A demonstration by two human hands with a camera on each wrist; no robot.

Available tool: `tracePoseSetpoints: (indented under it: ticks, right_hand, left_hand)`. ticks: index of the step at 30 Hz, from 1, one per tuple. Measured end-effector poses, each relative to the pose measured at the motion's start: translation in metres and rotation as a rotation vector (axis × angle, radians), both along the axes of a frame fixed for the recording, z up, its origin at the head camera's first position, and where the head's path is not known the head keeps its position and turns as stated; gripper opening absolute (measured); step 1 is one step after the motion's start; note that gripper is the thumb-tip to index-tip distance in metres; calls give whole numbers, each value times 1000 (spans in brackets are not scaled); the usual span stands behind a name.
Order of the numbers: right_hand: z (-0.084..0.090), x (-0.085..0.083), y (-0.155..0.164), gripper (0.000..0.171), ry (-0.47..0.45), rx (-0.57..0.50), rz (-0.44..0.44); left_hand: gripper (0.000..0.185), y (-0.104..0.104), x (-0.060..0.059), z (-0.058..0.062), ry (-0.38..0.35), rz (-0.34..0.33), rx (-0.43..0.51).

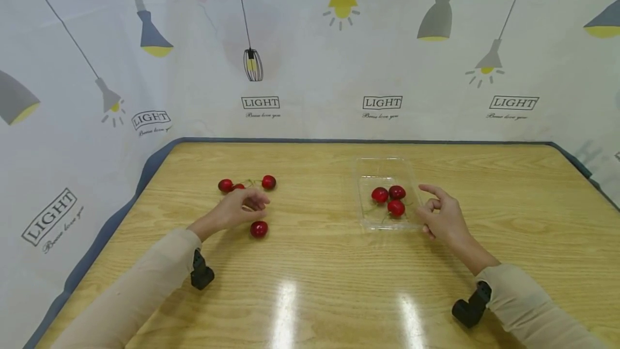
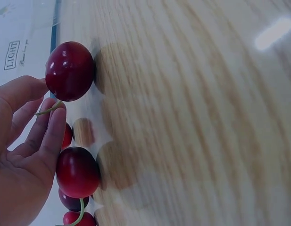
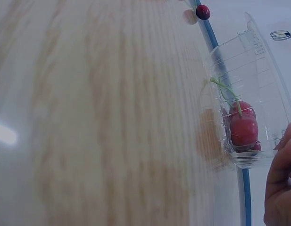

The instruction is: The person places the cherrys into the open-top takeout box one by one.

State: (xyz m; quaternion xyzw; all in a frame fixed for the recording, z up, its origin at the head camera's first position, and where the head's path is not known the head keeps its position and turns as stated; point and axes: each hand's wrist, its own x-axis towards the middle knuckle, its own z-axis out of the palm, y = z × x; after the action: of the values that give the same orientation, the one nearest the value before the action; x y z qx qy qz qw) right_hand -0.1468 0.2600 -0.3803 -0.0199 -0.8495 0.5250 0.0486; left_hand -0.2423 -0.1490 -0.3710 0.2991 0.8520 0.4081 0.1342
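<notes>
Resting on the wooden surface (image 1: 319, 263), the left hand (image 1: 239, 209) lies among loose cherries (image 1: 259, 229), its fingers nearly straight and relaxed; in the left wrist view the fingertips (image 2: 53, 125) touch one cherry's stem without gripping it. The right hand (image 1: 443, 217) sits just beside the clear plastic box (image 1: 385, 168), fingers loosely bent, forefinger out, holding nothing. Three cherries lie inside the box.

- Staged recording corner, not a lived-in room.
- Backdrop: white cloth (image 1: 310, 58) printed with lamps across the upper frame.
- Below, centre: bare wooden table (image 1: 339, 284).
</notes>
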Motion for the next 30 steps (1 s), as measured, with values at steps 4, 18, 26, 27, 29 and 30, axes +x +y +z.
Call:
tracePoseSetpoints:
  ticks: [4,18,26,27,29,30]
  right_hand:
    - [0,0,0,54,3,3,4]
    - [1,1,0,53,-7,1,3]
    - [0,0,0,52,-1,-1,4]
    - [0,0,0,52,-1,0,2]
    - [0,0,0,52,0,2,-1]
    - [0,0,0,52,-1,4,-1]
  left_hand:
    - [21,-1,1,-1,21,-3,-3]
    - [22,1,2,2,34,30,8]
    - [21,2,2,3,2,92,30]
    - [20,2,2,3,-2,95,31]
    - [19,2,3,4,-10,101,31]
    - [19,3,4,4,-11,104,27]
